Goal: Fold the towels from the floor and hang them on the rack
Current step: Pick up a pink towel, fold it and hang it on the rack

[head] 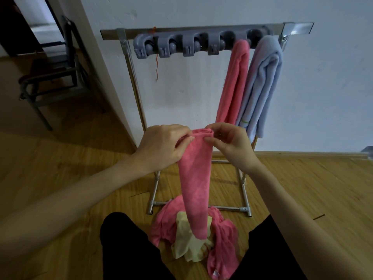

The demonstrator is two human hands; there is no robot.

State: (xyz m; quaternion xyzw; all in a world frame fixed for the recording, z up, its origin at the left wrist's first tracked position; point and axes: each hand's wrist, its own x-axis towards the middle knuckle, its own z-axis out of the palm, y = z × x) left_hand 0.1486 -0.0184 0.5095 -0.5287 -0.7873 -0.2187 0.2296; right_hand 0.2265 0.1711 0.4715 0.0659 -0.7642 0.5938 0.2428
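A pink towel (pixel 194 178), folded into a long narrow strip, hangs down in front of me. My left hand (pixel 161 146) and my right hand (pixel 230 142) both pinch its top end, close together. On the wooden floor between my legs lies a heap with another pink towel (pixel 222 239) and a pale yellow towel (pixel 185 245). The metal rack (pixel 139 91) stands against the wall behind, with a grey holder bar (pixel 171 45) across its top. At the rack's right end hang a folded pink towel (pixel 234 81) and a folded light blue towel (pixel 262 85).
A dark metal chair (pixel 54 75) stands at the left beyond a white wall corner (pixel 105 77). An orange thread (pixel 156 65) dangles from the rack's bar. My legs in black trousers (pixel 129 249) frame the heap on the floor.
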